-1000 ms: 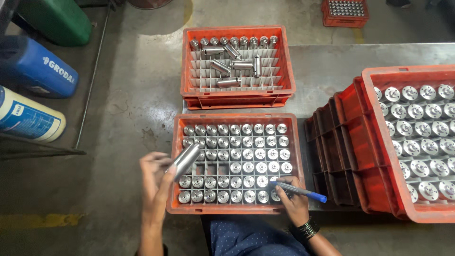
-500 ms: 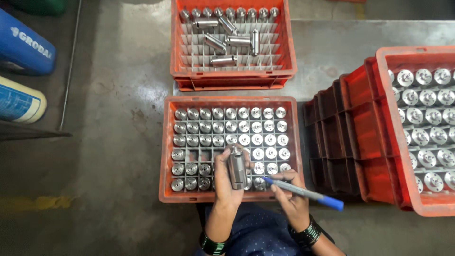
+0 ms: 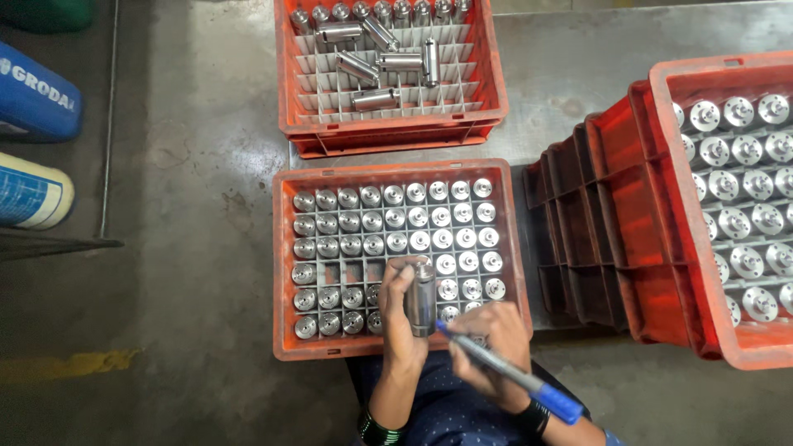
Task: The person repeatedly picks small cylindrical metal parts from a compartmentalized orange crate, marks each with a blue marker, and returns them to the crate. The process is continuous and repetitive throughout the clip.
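We look down on a grey metal table [image 3: 578, 58] that fills most of the view, with a darker floor [image 3: 182, 248] along its left side. At the right edge sits the largest container, a tall red crate [image 3: 661, 149] packed with upright round metal parts, and a stack of empty red crates [image 3: 595, 239] leans against its left wall. At the top stands another red crate [image 3: 388, 132] with a grid insert, holding a back row of upright parts and several loose metal cylinders [image 3: 380, 62] lying on their sides across the dividers. Directly below us is the near crate [image 3: 285, 272], also red and gridded; most of its cells hold one shiny part each, standing upright, while a few cells left of centre are bare. On the floor at far left lie two blue drums [image 3: 33, 140] on their sides.

Our left hand [image 3: 401, 318] hovers over the lower middle of the near crate, fingers wrapped firmly around a metal cylinder [image 3: 422, 296] held upright just above the cells. Our right hand [image 3: 487, 351] is just beside it, closed on a blue marker pen [image 3: 512, 376] whose tip touches or nearly touches the lower part of the cylinder; we cannot tell which. Dark bangles ring both wrists.
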`<state>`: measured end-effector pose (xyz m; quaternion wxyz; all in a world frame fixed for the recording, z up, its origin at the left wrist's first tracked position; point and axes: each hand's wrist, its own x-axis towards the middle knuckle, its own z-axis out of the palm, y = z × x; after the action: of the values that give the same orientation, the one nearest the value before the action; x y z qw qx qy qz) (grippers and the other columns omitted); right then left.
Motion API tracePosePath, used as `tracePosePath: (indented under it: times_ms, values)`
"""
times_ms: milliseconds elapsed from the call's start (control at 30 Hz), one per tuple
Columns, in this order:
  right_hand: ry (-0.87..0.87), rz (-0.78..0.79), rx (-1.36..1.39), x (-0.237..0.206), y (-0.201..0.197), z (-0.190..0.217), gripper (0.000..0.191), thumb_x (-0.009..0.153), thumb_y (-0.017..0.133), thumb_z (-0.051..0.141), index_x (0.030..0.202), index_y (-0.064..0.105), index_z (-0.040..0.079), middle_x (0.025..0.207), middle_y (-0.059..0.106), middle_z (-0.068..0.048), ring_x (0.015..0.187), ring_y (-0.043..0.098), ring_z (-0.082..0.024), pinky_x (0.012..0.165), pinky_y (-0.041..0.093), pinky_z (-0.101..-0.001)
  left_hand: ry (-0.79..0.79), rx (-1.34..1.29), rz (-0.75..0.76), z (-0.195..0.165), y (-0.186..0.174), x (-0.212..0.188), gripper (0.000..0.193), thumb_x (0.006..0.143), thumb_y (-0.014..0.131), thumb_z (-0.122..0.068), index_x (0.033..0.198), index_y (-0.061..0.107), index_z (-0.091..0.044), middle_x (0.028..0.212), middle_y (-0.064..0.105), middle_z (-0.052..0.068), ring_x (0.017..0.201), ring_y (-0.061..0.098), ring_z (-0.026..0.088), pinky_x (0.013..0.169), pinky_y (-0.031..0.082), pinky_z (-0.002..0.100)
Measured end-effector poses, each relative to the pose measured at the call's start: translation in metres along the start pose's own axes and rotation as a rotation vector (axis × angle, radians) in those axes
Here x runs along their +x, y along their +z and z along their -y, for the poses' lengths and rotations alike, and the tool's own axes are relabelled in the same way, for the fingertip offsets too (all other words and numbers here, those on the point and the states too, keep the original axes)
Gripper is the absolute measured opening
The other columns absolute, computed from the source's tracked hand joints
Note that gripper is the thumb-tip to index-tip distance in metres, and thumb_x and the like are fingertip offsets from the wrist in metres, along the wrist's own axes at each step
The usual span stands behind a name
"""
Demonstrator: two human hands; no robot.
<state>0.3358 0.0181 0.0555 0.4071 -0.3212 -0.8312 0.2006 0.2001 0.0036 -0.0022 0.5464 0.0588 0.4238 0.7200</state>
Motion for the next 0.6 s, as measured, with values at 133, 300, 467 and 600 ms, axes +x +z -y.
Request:
tracePosePath:
  times_ms: [133, 300, 467, 600]
  values:
    - [0.050, -0.030, -0.022, 0.005, -0.002, -0.007, 0.028, 0.074, 0.073, 0.004, 0.098, 0.060, 0.009, 0.086, 0.069, -0.004, 0.079, 0.063, -0.021, 0.078, 0.046, -0.0369, -0.010, -0.083, 0.066, 0.004, 0.002, 0.001, 0.032, 0.099, 0.055, -0.035, 0.108, 0.062, -0.005, 0.086, 0.068, 0.011, 0.080, 0.068, 0.019, 0.075, 0.056, 0.031]
    - [0.005, -0.002, -0.007, 0.004, -0.001, 0.002, 0.029, 0.072, 0.073, 0.005, 0.097, 0.060, 0.012, 0.086, 0.069, -0.002, 0.079, 0.064, -0.021, 0.077, 0.047, -0.0357, -0.055, -0.054, -0.003, 0.006, 0.000, 0.003, 0.020, 0.097, 0.059, -0.024, 0.109, 0.060, -0.008, 0.089, 0.065, 0.006, 0.080, 0.069, 0.020, 0.071, 0.054, 0.032]
    - [-0.008, -0.027, -0.011, 0.005, 0.000, -0.009, 0.028, 0.075, 0.072, 0.003, 0.101, 0.062, 0.009, 0.089, 0.071, -0.003, 0.080, 0.064, -0.021, 0.077, 0.045, -0.0356, 0.015, -0.075, 0.045, 0.010, -0.004, 0.003, 0.031, 0.102, 0.057, -0.036, 0.104, 0.059, -0.005, 0.086, 0.068, 0.010, 0.079, 0.069, 0.019, 0.071, 0.058, 0.031]
    - [0.000, 0.002, 0.003, -0.001, 0.009, -0.013, 0.027, 0.075, 0.072, 0.005, 0.100, 0.062, 0.009, 0.089, 0.071, -0.004, 0.082, 0.065, -0.022, 0.079, 0.047, -0.0361, 0.013, -0.123, 0.044, 0.015, -0.010, 0.008, 0.033, 0.102, 0.058, -0.039, 0.105, 0.055, -0.006, 0.086, 0.067, 0.011, 0.077, 0.071, 0.021, 0.073, 0.061, 0.032]
